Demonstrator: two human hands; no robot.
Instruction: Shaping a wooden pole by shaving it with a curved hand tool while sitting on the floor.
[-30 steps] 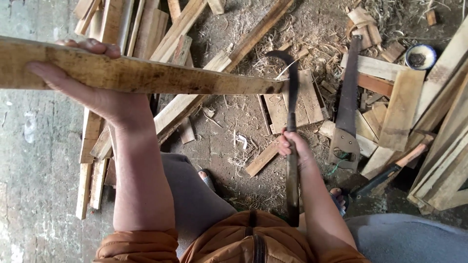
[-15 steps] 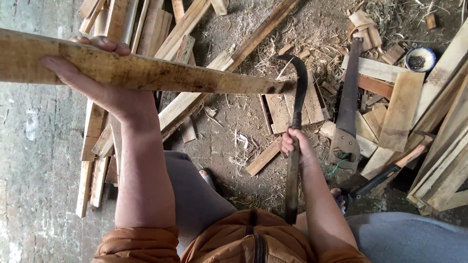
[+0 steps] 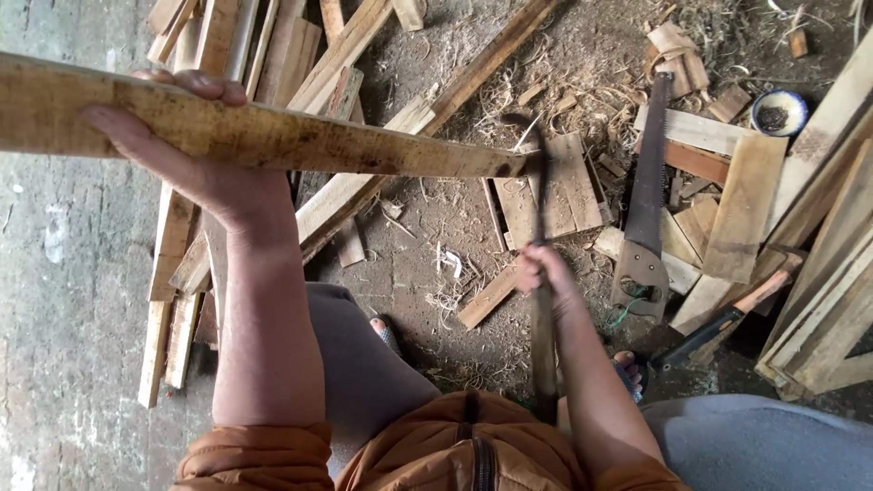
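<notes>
Head view, left hand: I see my left hand (image 3: 195, 150) clenched round a long, pale, weathered wooden slat (image 3: 273, 136), held level above the ground, thumb on the near face, fingertips over the far edge.
Head view, right hand: my right hand (image 3: 546, 273) grasps the long handle of a dark hooked billhook (image 3: 538, 209); its curved blade meets the slat's right end.
Head view, slat position: it spans from the left edge to the middle, over scattered timber.
Head view, ground right: a rusty handsaw (image 3: 644, 205) lies on wooden offcuts (image 3: 727, 218); a small round blue-rimmed bowl (image 3: 779, 113) sits far right.
Head view, ground left: loose wooden planks (image 3: 273, 55) are piled at the far left.
</notes>
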